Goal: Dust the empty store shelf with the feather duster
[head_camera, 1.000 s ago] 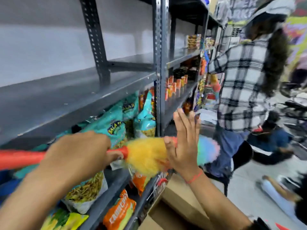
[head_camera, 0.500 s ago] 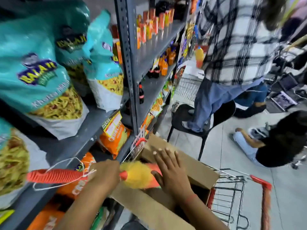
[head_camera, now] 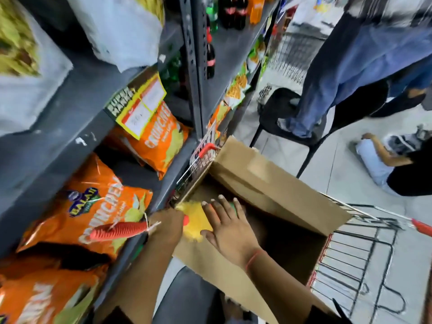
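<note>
My left hand grips the feather duster by its ribbed orange handle, whose end sticks out to the left with a white loop of string. The duster's yellow fluffy head lies over the near-left corner of an open cardboard box. Flat on that head, fingers spread and pointing away from me, rests my right hand with a red thread on the wrist. The rest of the head is hidden under this hand. The grey metal shelves stand at my left; the empty shelf is out of view.
Orange snack bags fill the lower shelves, with soda bottles further along. The box sits in a wire shopping cart with red handles. A person stands on a black chair ahead; another person sits on the floor at right.
My view dropped from the empty upper shelf down to the cart. Both hands carried the duster down, and its head now sits lower, over the box's corner.
</note>
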The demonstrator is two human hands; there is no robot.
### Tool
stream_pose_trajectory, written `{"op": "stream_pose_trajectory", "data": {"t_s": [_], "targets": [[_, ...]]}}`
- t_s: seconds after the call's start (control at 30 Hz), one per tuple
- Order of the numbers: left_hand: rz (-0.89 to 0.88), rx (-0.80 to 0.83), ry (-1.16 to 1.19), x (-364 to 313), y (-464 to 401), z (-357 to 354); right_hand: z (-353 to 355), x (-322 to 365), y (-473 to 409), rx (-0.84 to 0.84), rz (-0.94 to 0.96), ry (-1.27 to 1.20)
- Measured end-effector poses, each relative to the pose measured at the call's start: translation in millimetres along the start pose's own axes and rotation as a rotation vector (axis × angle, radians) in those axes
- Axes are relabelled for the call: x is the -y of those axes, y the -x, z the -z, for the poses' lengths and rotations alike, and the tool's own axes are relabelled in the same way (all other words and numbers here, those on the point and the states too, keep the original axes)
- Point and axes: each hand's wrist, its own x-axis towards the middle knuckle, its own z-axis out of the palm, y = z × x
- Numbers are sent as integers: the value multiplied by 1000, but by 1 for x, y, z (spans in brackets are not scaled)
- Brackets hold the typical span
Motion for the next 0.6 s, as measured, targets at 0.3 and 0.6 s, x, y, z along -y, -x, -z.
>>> {"op": "stream_pose_trajectory", "data": {"t_s": [0.3,0.6], "targets": [[-81,-108,-146,10,-34,-5,-20,-2,-1,-69,-34,37],[-259,-532,-93,8,-28,-37,-3,2,0,-56,-206,-6]]}}
